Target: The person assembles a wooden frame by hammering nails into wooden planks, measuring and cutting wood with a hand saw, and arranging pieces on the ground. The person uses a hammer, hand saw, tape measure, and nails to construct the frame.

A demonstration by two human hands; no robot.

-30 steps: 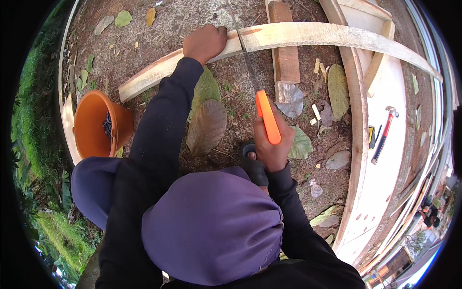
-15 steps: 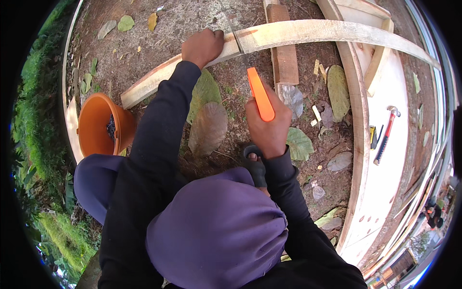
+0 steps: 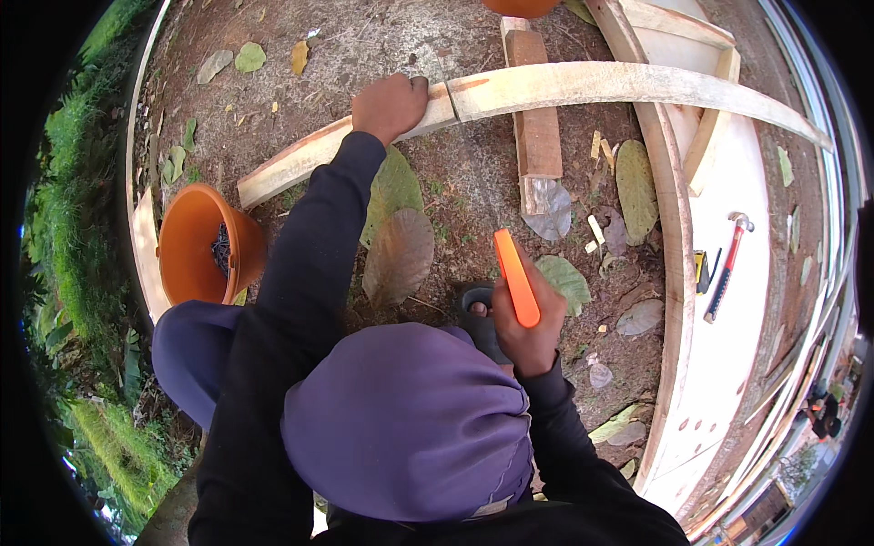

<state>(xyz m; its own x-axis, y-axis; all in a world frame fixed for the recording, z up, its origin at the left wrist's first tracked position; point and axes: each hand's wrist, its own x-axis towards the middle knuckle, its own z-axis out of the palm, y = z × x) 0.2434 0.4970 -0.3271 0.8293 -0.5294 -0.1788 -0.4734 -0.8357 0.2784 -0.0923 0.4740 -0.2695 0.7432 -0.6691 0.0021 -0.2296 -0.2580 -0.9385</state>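
A long pale wooden plank crosses in front of me, its line bent by the lens. My left hand is closed over it, left of a narrow cut. In my right hand is the orange handle of a handsaw, held low near my foot. The saw's thin blade runs up from the handle to the plank and lies at the cut. Under the plank, right of the blade, a thick brown wood block lies on the ground.
An orange bucket with dark small pieces inside stands at left; another orange bucket shows at the top edge. On the right, a timber frame borders a white board holding a hammer and a tape measure. Dry leaves litter the soil.
My right hand has drawn the saw back toward me, with the handle now much farther from the plank. My left hand keeps its hold. The view has shifted slightly, showing the far bucket.
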